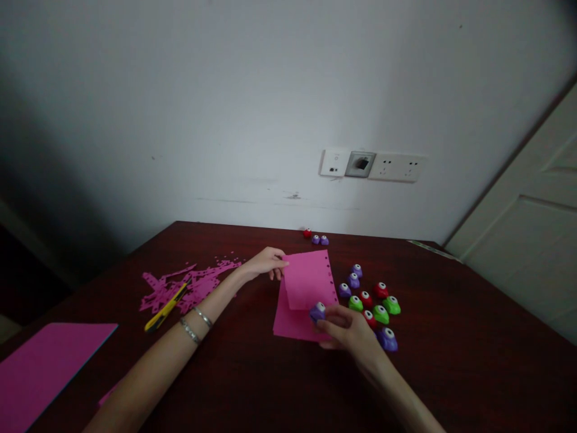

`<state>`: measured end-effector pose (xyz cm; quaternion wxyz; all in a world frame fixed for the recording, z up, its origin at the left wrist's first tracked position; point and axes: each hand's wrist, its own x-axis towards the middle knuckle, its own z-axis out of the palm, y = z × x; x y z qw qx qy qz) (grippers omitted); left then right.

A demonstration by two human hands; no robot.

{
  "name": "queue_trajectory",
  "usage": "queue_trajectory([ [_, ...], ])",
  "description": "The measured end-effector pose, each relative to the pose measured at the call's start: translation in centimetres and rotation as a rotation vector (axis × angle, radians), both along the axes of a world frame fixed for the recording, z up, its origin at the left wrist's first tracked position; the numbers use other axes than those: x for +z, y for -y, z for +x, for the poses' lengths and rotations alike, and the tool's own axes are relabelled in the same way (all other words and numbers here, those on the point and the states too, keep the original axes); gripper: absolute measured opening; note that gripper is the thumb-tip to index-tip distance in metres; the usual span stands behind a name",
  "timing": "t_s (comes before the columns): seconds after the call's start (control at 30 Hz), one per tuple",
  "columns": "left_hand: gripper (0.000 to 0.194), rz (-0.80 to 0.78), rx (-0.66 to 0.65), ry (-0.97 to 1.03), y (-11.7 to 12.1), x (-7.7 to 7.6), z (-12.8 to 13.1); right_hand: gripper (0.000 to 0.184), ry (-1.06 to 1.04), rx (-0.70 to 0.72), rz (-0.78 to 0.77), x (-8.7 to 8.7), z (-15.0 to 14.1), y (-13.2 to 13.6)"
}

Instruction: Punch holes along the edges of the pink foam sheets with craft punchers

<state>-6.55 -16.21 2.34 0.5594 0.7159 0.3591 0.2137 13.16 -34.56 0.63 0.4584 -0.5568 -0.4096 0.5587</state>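
Observation:
My left hand [269, 264] pinches the upper left edge of a pink paper sheet [307, 279], which has a row of punched holes down its right side. Beneath it lies a second pink sheet [288, 325] on the table. Near the held sheet's lower right corner, my right hand [347, 331] grips a small purple craft punch [318, 312] with a white top button. Whether the punch's slot is around the paper edge, I cannot tell. Beside my right hand stand several more craft punches in purple, red and green [381, 314].
Pink punched scraps [202, 288] are piled on the left, with a yellow utility knife [169, 305] lying against them. A larger pink sheet [49, 367] rests at the near left. Three punches [316, 239] stand at the back near the wall. A ruler-like strip [433, 249] lies at the far right edge.

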Motion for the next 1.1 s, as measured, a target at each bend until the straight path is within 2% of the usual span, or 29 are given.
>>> queue_trajectory([
  [0.13,0.022,0.004,0.005,0.042,0.0,0.1,0.0,0.031,0.127,0.037,0.001,0.0,-0.3,0.1],
  [0.33,0.019,-0.007,0.036,0.052,0.1,-0.1,0.1,0.020,0.671,-0.061,0.318,-0.1,-0.2,0.5],
  [0.47,0.016,-0.018,0.050,0.058,0.5,-0.2,0.4,0.017,0.899,-0.081,0.368,-0.3,-0.1,0.6],
  [0.83,0.014,-0.075,0.076,0.023,1.8,0.8,1.1,0.017,1.135,-0.081,0.357,-0.4,-0.2,0.9],
  [1.1,0.015,-0.070,0.058,0.029,1.7,0.3,1.2,0.020,1.169,-0.075,0.358,-0.3,-0.4,0.8],
])
